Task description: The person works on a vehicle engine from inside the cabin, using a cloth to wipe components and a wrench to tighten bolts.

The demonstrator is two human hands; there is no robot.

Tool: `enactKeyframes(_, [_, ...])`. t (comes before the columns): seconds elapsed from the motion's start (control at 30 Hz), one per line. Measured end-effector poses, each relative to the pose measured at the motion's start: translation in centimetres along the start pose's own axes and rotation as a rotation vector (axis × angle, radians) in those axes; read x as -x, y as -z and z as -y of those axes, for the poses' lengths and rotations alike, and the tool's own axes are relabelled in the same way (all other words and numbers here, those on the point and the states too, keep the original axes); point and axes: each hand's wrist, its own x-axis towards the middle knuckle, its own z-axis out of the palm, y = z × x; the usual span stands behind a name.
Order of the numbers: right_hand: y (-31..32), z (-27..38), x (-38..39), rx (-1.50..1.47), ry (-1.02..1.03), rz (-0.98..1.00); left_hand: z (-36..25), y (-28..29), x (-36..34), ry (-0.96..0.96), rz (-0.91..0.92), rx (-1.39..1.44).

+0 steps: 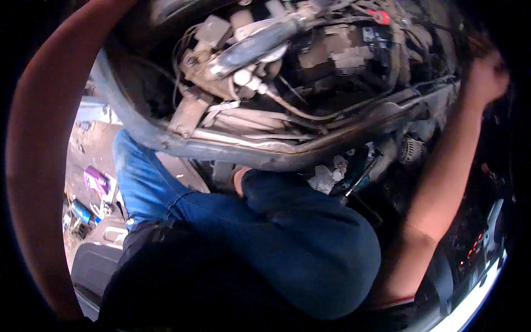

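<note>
My left arm (41,166) reaches up along the left side, and its hand lies beyond the upper edge of the picture. At the far right my right hand (488,77) is raised, its fingers curled at the dark edge of the exposed vehicle parts. What those fingers hold, if anything, is too dark to make out. Between my arms lies an opened vehicle section with a thick grey tube (257,48), a metal bracket (189,112), a thin bent cable or hose (310,116) and bundled wires (395,50). A red clip-like piece (379,16) stands out among the wires.
A curved blue-grey frame edge (146,135) runs in front of my jeans-covered legs (276,232). Beneath it lie crumpled white pieces (326,178) and a slim metal tool (357,185). On the ground at left are a purple container (97,180) and a blue can (81,211).
</note>
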Motion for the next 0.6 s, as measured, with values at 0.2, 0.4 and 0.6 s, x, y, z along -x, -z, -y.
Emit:
enactKeyframes(0.2, [-0.4,4.1,2.6,-0.067,-0.095,-0.093,-0.4,0.5,-0.9,-0.028,-0.039,-0.080])
enactKeyframes(0.4, [1.7,6.0,4.2,-0.313,-0.215,-0.197,1.7,-1.4,0.0,-0.031,-0.073,-0.089])
enactKeyframes(0.6, [2.7,5.2,8.2,-0.243,-0.285,-0.199,1.2,-1.1,-0.1,-0.047,-0.090,-0.006])
